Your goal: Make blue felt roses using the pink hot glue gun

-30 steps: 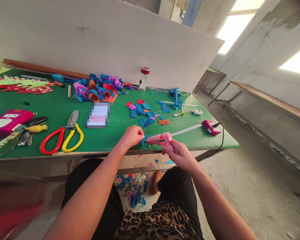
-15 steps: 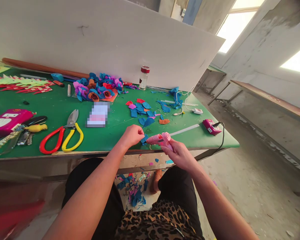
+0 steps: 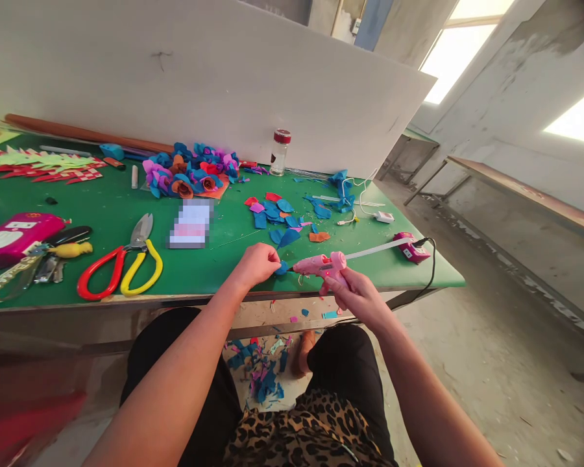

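Observation:
My right hand [image 3: 357, 292] is wrapped around the handle of a pink hot glue gun [image 3: 318, 264], whose nozzle points left. A long whitish glue stick [image 3: 377, 248] sticks out of its back end. Close to the nozzle, my left hand [image 3: 259, 263] is closed in a pinch on a small blue petal [image 3: 282, 268], partly hidden by the fingers. Just beyond the hands lies a pile of loose cut petals [image 3: 275, 213], mostly blue with some red, pink and orange.
A bunch of handmade flowers [image 3: 192, 170] lies at the back. Red-and-yellow scissors [image 3: 126, 256], a blurred-out phone [image 3: 191, 224] and a glass jar [image 3: 279, 153] are on the green table. A magenta power box [image 3: 411, 249] with a black cord sits near the right edge.
My right hand has drawn the glue gun slightly to the right, with its nozzle still close to the blue petal. My left hand has stayed almost in place.

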The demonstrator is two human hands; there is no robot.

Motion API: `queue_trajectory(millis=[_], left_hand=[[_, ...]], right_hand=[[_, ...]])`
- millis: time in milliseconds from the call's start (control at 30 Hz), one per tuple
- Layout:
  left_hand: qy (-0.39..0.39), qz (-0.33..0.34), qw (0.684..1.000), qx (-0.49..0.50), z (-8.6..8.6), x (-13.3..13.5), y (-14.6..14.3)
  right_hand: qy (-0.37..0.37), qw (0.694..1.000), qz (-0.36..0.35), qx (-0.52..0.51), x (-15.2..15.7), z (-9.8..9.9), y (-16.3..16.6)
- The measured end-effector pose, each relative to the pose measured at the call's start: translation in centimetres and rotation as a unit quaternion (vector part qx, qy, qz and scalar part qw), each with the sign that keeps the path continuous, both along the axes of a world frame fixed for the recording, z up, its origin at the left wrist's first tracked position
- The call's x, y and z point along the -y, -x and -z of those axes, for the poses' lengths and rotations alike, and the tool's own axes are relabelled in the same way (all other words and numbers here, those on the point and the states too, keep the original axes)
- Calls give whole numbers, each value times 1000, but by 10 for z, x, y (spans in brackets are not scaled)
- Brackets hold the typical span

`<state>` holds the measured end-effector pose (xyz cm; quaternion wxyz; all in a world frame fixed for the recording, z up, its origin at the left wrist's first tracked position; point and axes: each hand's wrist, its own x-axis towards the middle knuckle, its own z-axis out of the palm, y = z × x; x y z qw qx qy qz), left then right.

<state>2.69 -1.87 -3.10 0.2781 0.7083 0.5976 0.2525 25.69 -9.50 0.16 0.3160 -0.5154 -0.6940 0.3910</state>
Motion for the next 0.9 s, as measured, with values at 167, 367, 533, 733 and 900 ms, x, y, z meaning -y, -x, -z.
queue_trajectory(millis=[167, 367, 533, 733, 900], left_hand=[[11, -13, 1000, 25, -1, 1, 1], [38, -14, 995, 86, -2, 1, 3], [142, -35, 956, 255, -8, 4, 5], [211, -9, 912, 351, -12, 6, 10], [216, -8, 904, 370, -11, 7, 10]], right_hand=[[102, 984, 21, -141, -1, 4, -9], [177, 947, 11, -268, -6, 13, -11], [195, 930, 40, -308, -11, 22, -10], [152, 950, 63, -265, -10, 16, -8], [80, 973, 49, -211, -5, 12, -5]])
